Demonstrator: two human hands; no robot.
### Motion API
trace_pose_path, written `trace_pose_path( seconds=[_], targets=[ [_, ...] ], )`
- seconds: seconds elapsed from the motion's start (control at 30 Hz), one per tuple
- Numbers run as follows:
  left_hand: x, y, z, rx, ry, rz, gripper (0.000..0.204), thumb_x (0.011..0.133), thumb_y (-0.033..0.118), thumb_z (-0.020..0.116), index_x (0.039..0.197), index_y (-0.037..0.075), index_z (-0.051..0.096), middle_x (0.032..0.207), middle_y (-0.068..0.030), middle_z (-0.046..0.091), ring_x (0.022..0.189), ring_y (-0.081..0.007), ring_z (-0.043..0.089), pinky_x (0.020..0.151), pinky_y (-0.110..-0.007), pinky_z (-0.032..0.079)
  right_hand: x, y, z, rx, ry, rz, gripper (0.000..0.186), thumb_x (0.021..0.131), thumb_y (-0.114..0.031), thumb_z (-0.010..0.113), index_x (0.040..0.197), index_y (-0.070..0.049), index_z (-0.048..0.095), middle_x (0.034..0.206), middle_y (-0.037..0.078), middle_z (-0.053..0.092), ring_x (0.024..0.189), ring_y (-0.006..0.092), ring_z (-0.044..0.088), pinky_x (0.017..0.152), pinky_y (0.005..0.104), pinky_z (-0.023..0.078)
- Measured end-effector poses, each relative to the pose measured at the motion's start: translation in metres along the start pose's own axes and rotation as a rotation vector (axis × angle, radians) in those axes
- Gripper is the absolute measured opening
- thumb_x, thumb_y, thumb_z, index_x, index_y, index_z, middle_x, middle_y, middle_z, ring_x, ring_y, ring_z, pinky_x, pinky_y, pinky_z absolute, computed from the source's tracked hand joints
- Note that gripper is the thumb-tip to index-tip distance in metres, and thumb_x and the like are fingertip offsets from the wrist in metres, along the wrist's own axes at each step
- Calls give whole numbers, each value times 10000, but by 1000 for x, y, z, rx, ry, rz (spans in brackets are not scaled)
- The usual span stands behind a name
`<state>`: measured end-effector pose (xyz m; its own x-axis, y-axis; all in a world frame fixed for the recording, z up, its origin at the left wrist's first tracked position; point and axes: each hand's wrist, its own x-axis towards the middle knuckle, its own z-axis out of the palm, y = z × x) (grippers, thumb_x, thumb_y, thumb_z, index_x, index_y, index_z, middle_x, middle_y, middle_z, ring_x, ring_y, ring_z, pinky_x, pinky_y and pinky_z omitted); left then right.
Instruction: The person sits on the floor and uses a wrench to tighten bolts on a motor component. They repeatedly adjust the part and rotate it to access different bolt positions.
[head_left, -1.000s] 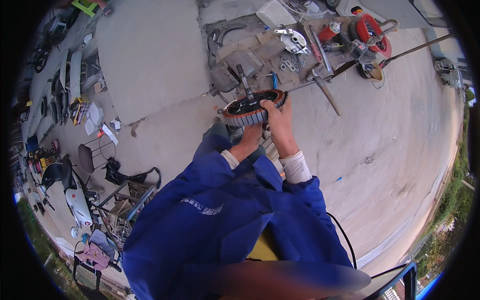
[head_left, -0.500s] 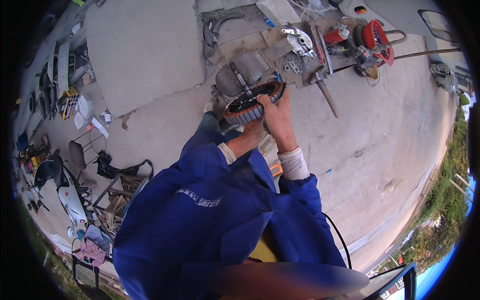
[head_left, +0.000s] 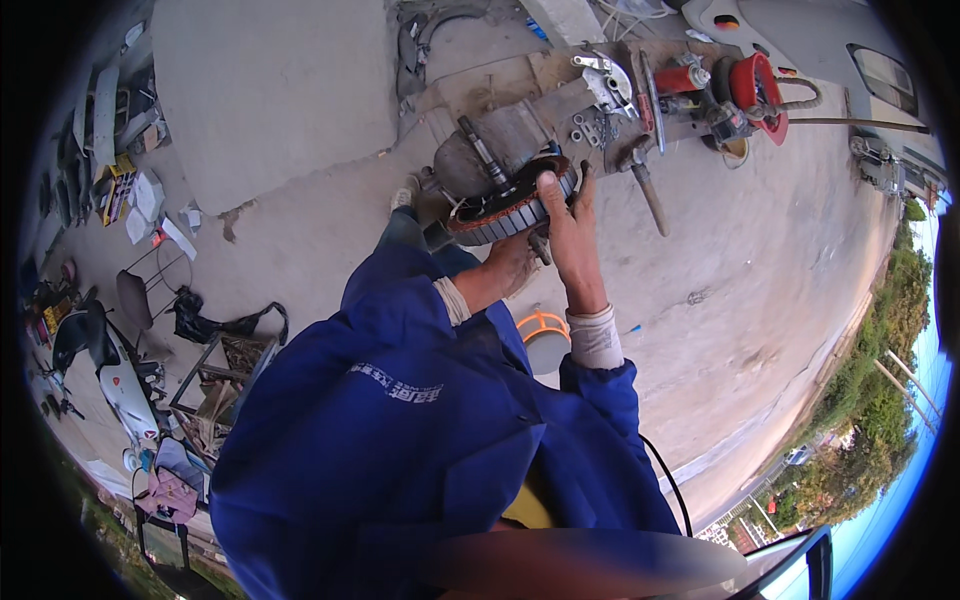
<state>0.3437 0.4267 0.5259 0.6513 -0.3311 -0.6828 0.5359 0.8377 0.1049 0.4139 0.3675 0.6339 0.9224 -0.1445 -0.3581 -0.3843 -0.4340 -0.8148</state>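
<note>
A motor stator point(head_left: 505, 223), a wide ring of copper windings and grey segmented edge with a steel shaft point(head_left: 478, 147) standing from its hub, is held over the low work area. My left hand point(head_left: 505, 265) grips it from underneath, fingers mostly hidden by the ring. My right hand point(head_left: 568, 225) is on the ring's right side, thumb along the rim and fingers wrapped toward the far edge. Just beyond it sit a rounded metal block point(head_left: 455, 170), a hammer point(head_left: 650, 200), washers point(head_left: 577, 133) and a silver brake plate point(head_left: 610, 85).
A red bucket point(head_left: 760, 100), spray can point(head_left: 675, 80) and steel bar point(head_left: 655, 110) lie at upper right. A round stool with orange rim point(head_left: 542, 320) is beside my legs. Scooter point(head_left: 135, 395), metal crate point(head_left: 215, 385), black bag point(head_left: 215, 320) and scattered parts are on the left.
The stator has tilted slightly, and my right hand has shifted a little right, its thumb now higher on the rim. The view has turned, uncovering more of the orange-rimmed stool.
</note>
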Motion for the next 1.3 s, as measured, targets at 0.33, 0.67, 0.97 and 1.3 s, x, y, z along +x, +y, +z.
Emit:
trace_pose_path(
  seconds=[0.33, 0.67, 0.97, 1.3],
  targets=[
    [-2, 2, 1, -79, -130, 25, 191, 1037, 269, 629, 1138, 107, 635, 1019, -25, 671, 940, -158, 638, 803, -318, 516, -37, 68, -32, -187, -139, -95, 622, 1064, -385, 551, 1504, 36, 423, 1259, 253, 650, 1087, 333, 667, 941, 400, 524],
    [-8, 8, 19, -122, 1, 47, 178, 1031, 212, 629, 1142, 74, 617, 990, -36, 642, 920, -156, 624, 868, -320, 537, -36, 68, -21, -185, -169, -39, 628, 1014, -256, 636, 1512, 38, 392, 1177, 237, 678, 998, 336, 688, 860, 401, 555],
    [-9, 9, 20, -160, 59, 40, 122, 1015, 166, 644, 1084, 70, 618, 965, -42, 625, 832, -118, 591, 766, -269, 523, -33, 92, -18, -189, -180, -84, 644, 999, -249, 649, 1521, 21, 386, 1309, 261, 598, 1109, 362, 653, 948, 420, 526],
    [-6, 17, 13, -33, 62, -20, 167, 1030, 184, 618, 1176, 104, 629, 1028, -19, 638, 878, -110, 600, 770, -261, 529, -32, 94, -16, 16, -200, -27, 822, 976, -178, 693, 1611, -21, 196, 1234, 215, 641, 1116, 309, 651, 959, 386, 518]
  ],
)
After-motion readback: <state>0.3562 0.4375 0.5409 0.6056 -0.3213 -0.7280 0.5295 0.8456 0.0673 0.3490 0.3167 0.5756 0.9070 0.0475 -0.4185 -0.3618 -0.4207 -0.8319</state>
